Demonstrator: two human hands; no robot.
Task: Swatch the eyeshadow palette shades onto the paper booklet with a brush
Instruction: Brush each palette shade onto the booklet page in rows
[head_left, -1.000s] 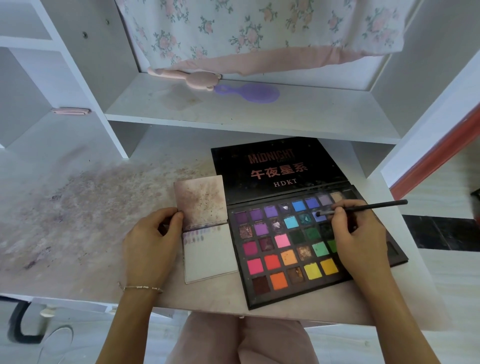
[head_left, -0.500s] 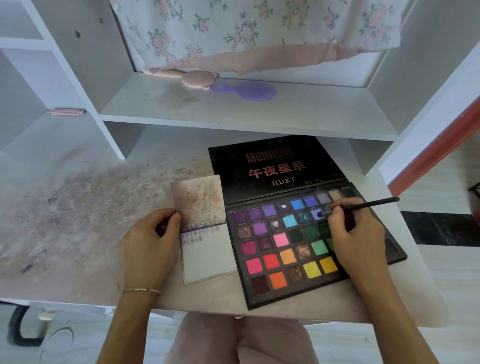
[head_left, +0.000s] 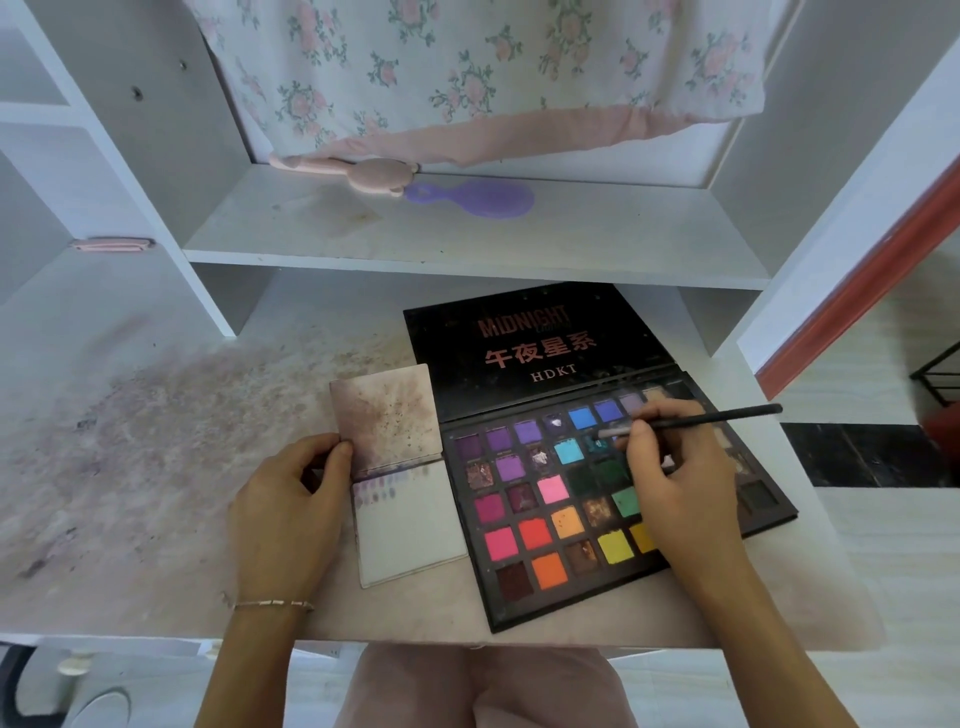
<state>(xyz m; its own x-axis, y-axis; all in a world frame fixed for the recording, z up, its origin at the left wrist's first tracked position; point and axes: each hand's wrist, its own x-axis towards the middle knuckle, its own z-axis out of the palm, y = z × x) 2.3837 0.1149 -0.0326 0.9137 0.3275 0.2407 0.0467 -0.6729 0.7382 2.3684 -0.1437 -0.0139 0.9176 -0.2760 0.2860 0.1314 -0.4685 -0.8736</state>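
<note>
An open black eyeshadow palette (head_left: 530, 603) with several bright pans lies on the desk, lid laid back. My right hand (head_left: 680, 488) pinches a thin black brush (head_left: 727, 417), whose silver ferrule and tip hover over the teal and blue pans in the upper rows. Left of the palette lies a small paper booklet (head_left: 410, 525), its stained cover flipped up and a row of faint purple swatches across the top of the white page. My left hand (head_left: 291, 499) grips the booklet's left edge at the fold.
The desk (head_left: 156, 467) is stained with powder on its left side. A shelf above holds a purple hairbrush (head_left: 478, 198) and a pink object (head_left: 358, 171). Floral cloth hangs at the back. The desk's front edge lies just below the palette.
The brush tip has shifted left across the palette, from the lavender-blue pan toward the teal one. My left hand and the booklet have stayed put.
</note>
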